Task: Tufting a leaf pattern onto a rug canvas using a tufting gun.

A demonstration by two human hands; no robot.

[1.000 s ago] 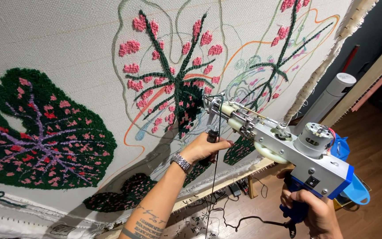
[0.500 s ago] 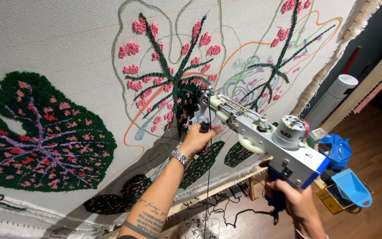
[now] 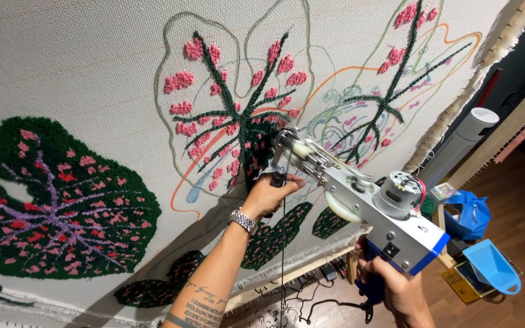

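I hold the tufting gun [image 3: 360, 203] in both hands, its needle end pressed to the cloth [image 3: 92, 67] at the dark green stem of the middle leaf [image 3: 238, 115]. My left hand [image 3: 268, 195] is closed round the front grip, arm stretched up and far, which steadies the nose against the cloth. My right hand [image 3: 396, 291] is closed round the blue rear handle, low and near, carrying the weight. A wristwatch [image 3: 242, 220] sits on my left wrist. A blue scoop [image 3: 490, 267] lies right.
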